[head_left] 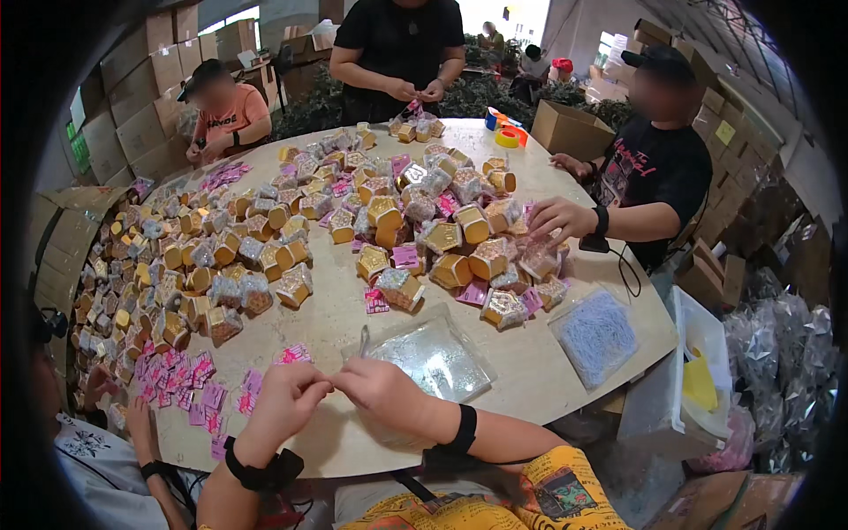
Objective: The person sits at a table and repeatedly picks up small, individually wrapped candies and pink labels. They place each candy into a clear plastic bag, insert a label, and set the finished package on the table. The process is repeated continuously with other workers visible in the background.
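Observation:
My left hand (287, 402) and my right hand (384, 396) meet fingertip to fingertip over the near edge of the table. Both are pinched closed; whatever lies between the fingers is too small to make out. A thin grey metal-looking piece (364, 340) sticks up just behind my right hand; whether I hold it cannot be told. Beyond that hand lies a shallow clear plastic tray (459, 340), partly hidden by it. Pink printed cards (177, 375) are spread left of my left hand, with one pink card (293, 353) just behind it.
Many small clear packs with gold ends (384, 212) cover the table (530, 371). A bundle of pale blue strings (596, 336) lies right. Tape rolls (508, 137) stand far back. A white bin (658, 389) is beside the table. Several people work around it; one hand (561, 216) touches packs.

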### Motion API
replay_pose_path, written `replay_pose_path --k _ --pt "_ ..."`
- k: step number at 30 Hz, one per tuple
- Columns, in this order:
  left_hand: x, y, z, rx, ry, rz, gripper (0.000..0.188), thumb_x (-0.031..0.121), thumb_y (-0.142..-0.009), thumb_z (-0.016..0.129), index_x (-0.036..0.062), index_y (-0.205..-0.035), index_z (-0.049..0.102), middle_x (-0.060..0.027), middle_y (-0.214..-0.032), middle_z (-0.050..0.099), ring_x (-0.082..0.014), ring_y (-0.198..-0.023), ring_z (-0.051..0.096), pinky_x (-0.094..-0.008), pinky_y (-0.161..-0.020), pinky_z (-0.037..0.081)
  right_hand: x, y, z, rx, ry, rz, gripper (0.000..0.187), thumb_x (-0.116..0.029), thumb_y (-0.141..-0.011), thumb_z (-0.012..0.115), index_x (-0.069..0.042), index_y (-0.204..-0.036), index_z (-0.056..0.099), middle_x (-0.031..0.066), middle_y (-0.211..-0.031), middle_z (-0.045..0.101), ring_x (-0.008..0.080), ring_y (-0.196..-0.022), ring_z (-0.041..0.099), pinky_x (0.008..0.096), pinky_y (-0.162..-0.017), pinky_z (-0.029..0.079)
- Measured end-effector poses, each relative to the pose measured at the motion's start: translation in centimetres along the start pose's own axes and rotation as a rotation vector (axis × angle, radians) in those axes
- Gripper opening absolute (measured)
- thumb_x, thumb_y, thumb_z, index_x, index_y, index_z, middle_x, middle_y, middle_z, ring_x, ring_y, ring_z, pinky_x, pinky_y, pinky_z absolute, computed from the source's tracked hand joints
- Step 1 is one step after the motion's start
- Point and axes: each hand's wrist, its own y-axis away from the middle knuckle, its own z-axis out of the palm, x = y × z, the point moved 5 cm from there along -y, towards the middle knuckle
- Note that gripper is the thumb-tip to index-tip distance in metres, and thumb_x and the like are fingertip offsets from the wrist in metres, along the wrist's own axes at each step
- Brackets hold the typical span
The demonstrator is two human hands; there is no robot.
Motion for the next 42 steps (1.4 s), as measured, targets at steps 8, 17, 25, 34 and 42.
replay_pose_path --k 8,17,25,34,42 --pt "-2.7 -1.8 0.5 -0.219 0.472 -0.271 0.018 0.011 -0.084 0.061 -0.0030 -0.076 0.067 -0.0049 -0.065 0.063 -0.0118 -0.058 0.059 -0.0261 -0.055 0.048 -1.0 -0.5 0.1 -0.079 0.431 -0.200 0.015 -0.013 -0.071 0.055 -0.003 -0.082 0.056 0.0083 -0.076 0.051 0.0226 -0.072 0.055 0.0319 -0.065 0.046" --pt "-7.4 -11.8 -5.9 0.296 -0.796 -0.067 0.033 0.025 -0.078 0.067 0.0060 -0.104 0.066 -0.0201 -0.107 0.058 -0.0377 -0.103 0.055 -0.0444 -0.083 0.049 1.5 -0.6 -1.7 0.054 0.196 -0.003 0.012 -0.005 -0.071 0.054 -0.001 -0.082 0.050 0.0135 -0.076 0.050 0.0294 -0.072 0.056 0.0372 -0.065 0.047" --pt "-13.4 -14.6 -4.5 0.164 -0.940 -0.206 0.059 0.027 -0.066 0.081 0.0012 -0.114 0.058 -0.0199 -0.116 0.054 -0.0418 -0.120 0.043 -0.0501 -0.099 0.040 1.6 0.9 -2.9 0.065 0.176 0.049 0.012 -0.005 -0.074 0.053 0.000 -0.085 0.053 0.0132 -0.077 0.051 0.0295 -0.072 0.057 0.0372 -0.066 0.048" --pt "-11.6 -14.6 -1.5 0.123 -0.950 -0.107 0.062 0.032 -0.069 0.079 0.0053 -0.117 0.050 -0.0179 -0.115 0.053 -0.0359 -0.111 0.054 -0.0500 -0.086 0.047 1.4 1.0 -1.2 0.053 0.122 0.038 0.017 -0.004 -0.073 0.054 0.000 -0.090 0.054 0.0137 -0.078 0.052 0.0305 -0.074 0.057 0.0375 -0.066 0.048" --pt "-12.1 -15.6 -1.1 0.308 -0.745 -0.114 0.045 0.019 -0.076 0.071 0.0021 -0.110 0.046 -0.0238 -0.101 0.054 -0.0407 -0.087 0.062 -0.0473 -0.072 0.052 1.0 0.5 -3.1 0.045 0.067 0.088 0.020 -0.003 -0.074 0.054 0.001 -0.093 0.055 0.0154 -0.080 0.053 0.0336 -0.076 0.057 0.0401 -0.068 0.048"
